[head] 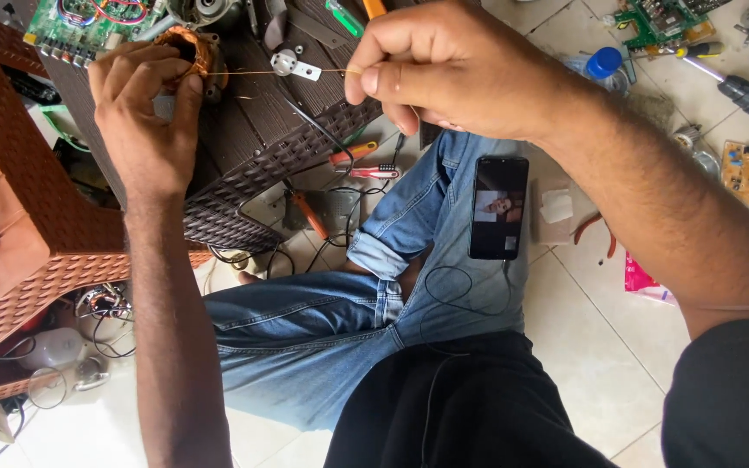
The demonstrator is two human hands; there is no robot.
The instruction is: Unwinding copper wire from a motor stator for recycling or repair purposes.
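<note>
Sitting over the dark woven stool (244,147), the person is steadying the copper coil (191,50) on its top, left hand (145,108) fingers clamped round it. The right hand (452,74) is pinching the thin copper wire (270,72) taut — keeping that tension even, I'd say, matters most.

Left hand (145,113) hides most of the copper coil (191,48)
</note>
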